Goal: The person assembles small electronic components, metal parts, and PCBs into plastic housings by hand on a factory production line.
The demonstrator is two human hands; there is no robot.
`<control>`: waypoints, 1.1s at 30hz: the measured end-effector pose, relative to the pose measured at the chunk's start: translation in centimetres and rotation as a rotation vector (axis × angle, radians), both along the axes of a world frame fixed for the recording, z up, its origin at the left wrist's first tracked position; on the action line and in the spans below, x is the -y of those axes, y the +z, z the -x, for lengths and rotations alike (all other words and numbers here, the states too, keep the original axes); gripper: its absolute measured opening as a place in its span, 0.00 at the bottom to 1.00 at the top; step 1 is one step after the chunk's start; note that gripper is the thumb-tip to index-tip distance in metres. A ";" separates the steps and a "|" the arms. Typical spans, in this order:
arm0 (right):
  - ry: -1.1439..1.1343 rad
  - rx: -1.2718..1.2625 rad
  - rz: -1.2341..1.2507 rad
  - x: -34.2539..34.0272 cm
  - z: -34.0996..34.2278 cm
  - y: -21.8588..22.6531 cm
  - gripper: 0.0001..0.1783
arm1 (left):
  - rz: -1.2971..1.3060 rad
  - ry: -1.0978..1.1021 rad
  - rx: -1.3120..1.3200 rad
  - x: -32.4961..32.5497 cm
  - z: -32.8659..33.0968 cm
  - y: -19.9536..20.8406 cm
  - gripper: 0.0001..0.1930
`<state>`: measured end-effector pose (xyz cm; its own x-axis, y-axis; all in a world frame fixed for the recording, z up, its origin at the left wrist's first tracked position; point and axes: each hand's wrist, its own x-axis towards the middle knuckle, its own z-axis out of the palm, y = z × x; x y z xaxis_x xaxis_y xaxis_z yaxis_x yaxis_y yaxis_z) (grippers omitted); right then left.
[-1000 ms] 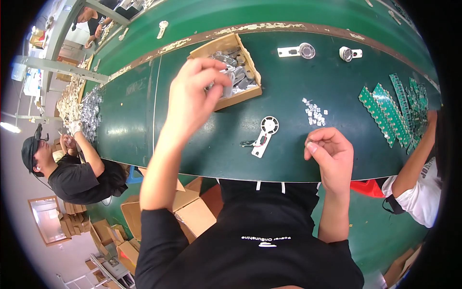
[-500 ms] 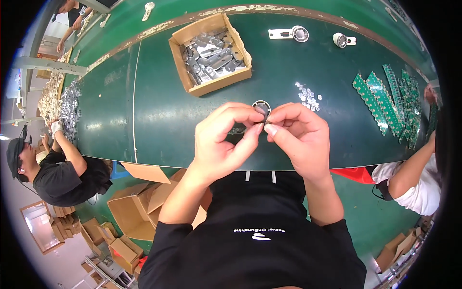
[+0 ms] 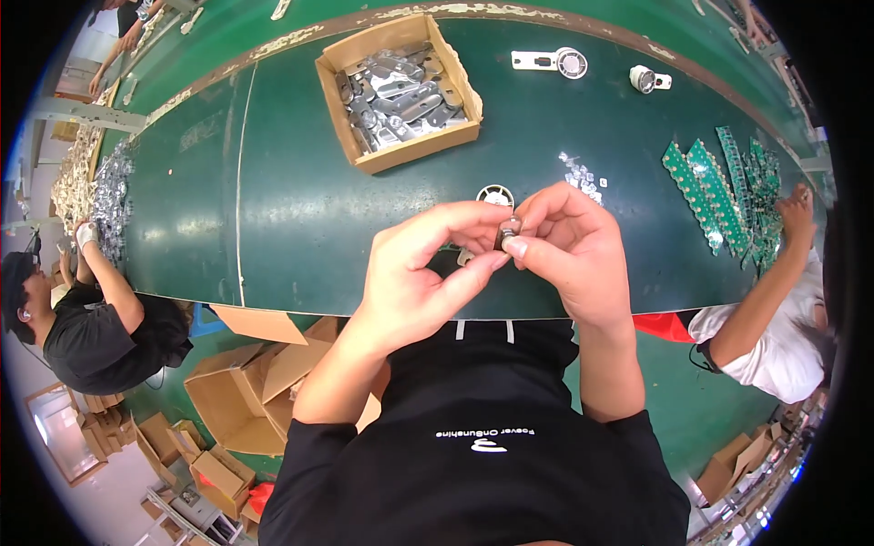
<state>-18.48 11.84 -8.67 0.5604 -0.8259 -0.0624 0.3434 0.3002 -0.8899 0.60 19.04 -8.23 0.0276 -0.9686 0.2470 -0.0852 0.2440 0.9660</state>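
Both hands meet over the near edge of the green worktop point(image 3: 273, 218). The left hand point(image 3: 423, 273) and right hand point(image 3: 569, 246) pinch one small metal part point(image 3: 506, 233) between their fingertips. At 11 o'clock from them sits a cardboard box point(image 3: 401, 155) of metal pieces.

Place: you're on a factory assembly line.
Bench: long green worktable point(image 3: 273, 209), co-workers either side.
Stock: cardboard box of metal parts point(image 3: 398, 89), green circuit boards point(image 3: 719, 187), cartons on floor point(image 3: 228, 400).
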 end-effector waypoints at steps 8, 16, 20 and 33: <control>0.198 -0.035 -0.114 -0.3 -0.5 0.6 0.11 | -0.082 0.063 -0.128 -1.8 -0.6 -1.0 0.15; 0.069 -0.372 0.394 0.2 0.7 2.9 0.18 | -0.272 0.190 -0.410 -3.5 -3.2 0.4 0.15; 0.005 -0.804 0.727 2.0 0.3 3.5 0.27 | -0.295 0.215 -0.502 -4.1 -5.2 -1.2 0.11; 0.144 -0.784 1.148 2.3 -1.6 3.1 0.22 | -0.364 0.341 -0.453 -2.2 -5.4 -1.8 0.10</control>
<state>-16.83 9.54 -5.61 0.7784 -0.5674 0.2685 -0.3231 -0.7289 -0.6036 5.95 21.21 -10.05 0.3708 -0.9065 -0.2016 0.3335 -0.0726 0.9400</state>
